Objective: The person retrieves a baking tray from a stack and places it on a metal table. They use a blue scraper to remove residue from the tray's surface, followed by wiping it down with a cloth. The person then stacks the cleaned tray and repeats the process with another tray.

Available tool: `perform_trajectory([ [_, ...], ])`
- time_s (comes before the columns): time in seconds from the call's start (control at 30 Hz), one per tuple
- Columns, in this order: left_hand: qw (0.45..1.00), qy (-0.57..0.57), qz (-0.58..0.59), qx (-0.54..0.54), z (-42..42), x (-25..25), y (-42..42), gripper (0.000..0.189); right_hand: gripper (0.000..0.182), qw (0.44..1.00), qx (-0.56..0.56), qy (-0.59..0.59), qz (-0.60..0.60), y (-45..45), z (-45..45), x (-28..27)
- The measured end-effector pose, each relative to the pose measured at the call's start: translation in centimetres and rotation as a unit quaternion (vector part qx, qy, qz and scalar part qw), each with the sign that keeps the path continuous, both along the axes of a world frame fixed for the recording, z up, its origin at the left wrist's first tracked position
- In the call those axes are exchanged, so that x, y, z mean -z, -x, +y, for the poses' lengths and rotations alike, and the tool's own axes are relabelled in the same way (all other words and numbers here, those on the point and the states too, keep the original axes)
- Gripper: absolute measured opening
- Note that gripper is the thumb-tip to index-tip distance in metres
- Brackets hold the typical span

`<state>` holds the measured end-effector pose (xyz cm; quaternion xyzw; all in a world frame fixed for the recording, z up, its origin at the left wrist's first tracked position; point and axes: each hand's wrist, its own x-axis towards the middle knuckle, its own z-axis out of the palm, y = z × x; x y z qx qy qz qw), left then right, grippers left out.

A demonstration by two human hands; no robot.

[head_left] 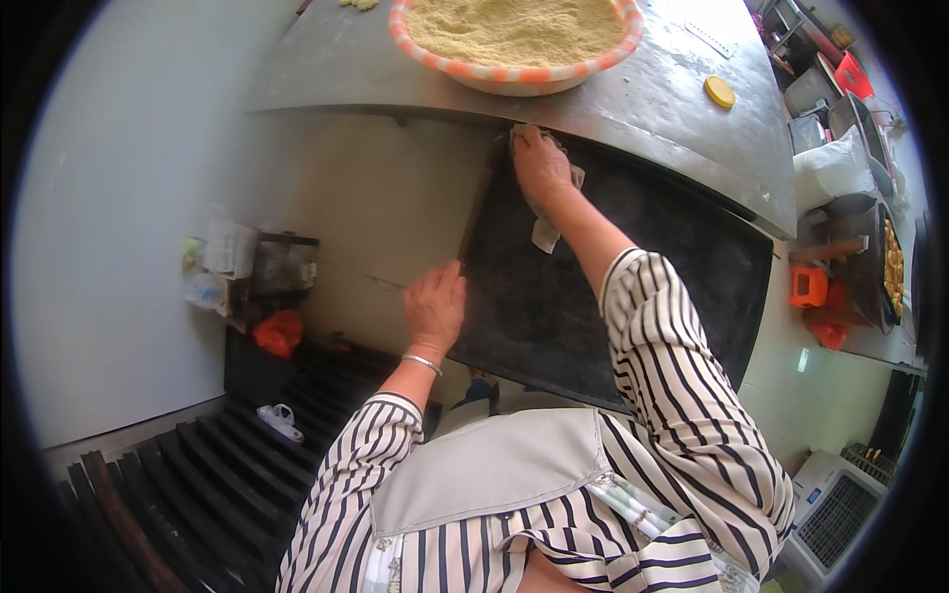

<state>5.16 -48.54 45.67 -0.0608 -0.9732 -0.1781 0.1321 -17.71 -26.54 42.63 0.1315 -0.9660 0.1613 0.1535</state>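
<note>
A large black baking tray (pixel 563 311) lies in front of me, its far edge against the metal table. My right hand (pixel 541 167) presses a damp-looking, crumpled cloth (pixel 546 234) onto the tray's far left corner. Beside the tray's left edge is my left hand (pixel 437 304), slightly blurred, with its fingertips at the rim; whether they grip the rim is not clear. Above the tray, on the table, stands a basin (pixel 511 74) with an orange-and-white rim, filled with a yellowish crumbly powder (pixel 511 33).
The steel table (pixel 667 126) carries a yellow lid (pixel 719 91). Many black trays (pixel 215 474) stand stacked at lower left, a plastic bag (pixel 280 422) on them. To the right are an orange stool (pixel 808 287), a tray of baked pieces (pixel 893 267) and a grey-white appliance (pixel 838 511).
</note>
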Motion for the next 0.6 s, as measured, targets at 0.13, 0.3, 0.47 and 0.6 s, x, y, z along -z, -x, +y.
perform_trajectory([
  [0.13,1.000,0.008,-0.003,-0.007,-0.1,0.4,-0.2,0.029,0.029,0.986,0.062,0.019,-0.156,0.5,-0.8,-1.1],
  [0.3,1.000,0.020,0.007,-0.012,0.1,-0.3,0.1,0.027,0.029,0.986,0.043,-0.097,-0.130,0.1,2.6,-2.8],
  [0.47,1.000,0.000,0.013,-0.025,0.5,0.3,0.2,0.026,0.022,0.985,0.117,-0.128,-0.013,-7.4,14.0,-2.8],
  [0.6,1.000,-0.021,0.008,-0.021,0.6,0.1,0.2,0.026,0.018,0.993,0.106,0.006,-0.046,-7.0,13.3,-6.0],
])
